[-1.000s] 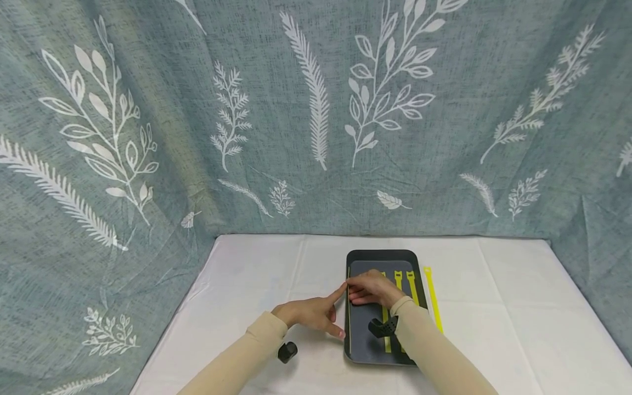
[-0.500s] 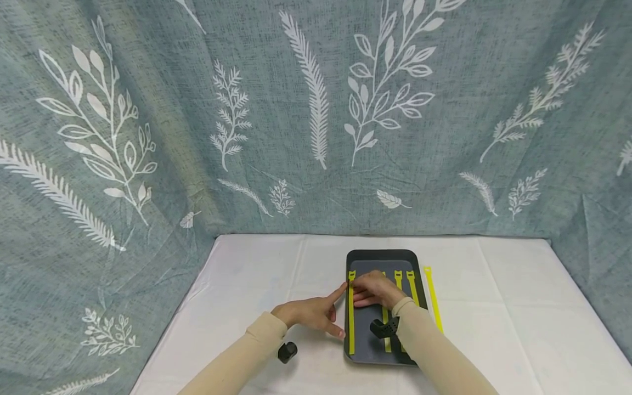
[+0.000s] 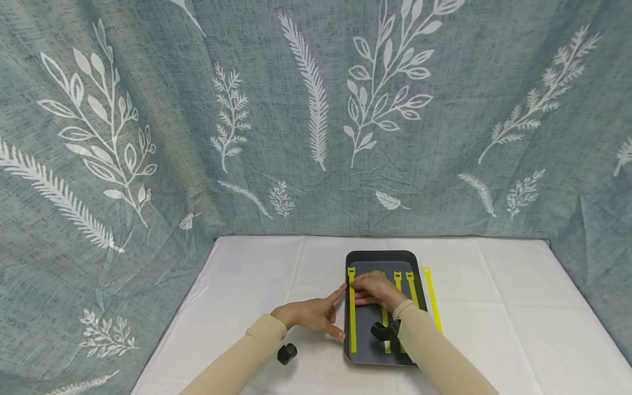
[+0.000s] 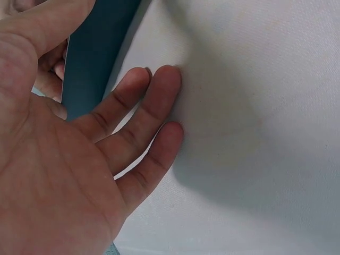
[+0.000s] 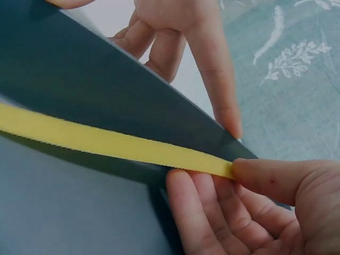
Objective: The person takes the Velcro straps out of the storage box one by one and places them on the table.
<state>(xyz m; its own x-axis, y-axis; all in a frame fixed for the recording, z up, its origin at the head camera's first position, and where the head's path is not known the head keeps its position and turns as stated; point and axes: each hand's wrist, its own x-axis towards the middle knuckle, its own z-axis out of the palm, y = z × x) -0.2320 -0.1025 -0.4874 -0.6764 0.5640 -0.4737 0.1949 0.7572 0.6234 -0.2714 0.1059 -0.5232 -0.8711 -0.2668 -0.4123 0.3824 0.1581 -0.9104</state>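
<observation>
Head view: a yellow flat strap with a slotted head lies lengthwise inside a dark grey rectangular tray with rounded corners, beside its left wall. The right hand pinches this strap just below the slotted head; the longer part extends from the grip toward the tray's near end. Three similar yellow straps lie in the tray to the right, partly covered by the hand and forearm. A further yellow strap rests outside, on the white cloth-covered surface. The left hand stands at the tray's left side, index finger and thumb spread apart.

Left wrist view: the left hand's remaining fingers are loosely bent above the white cloth, holding nothing; the tray's wall is beyond.

Right wrist view: the strap is pinched between thumb and fingers, running leftward from the grip along the wall. The left index fingertip is at the rim.
</observation>
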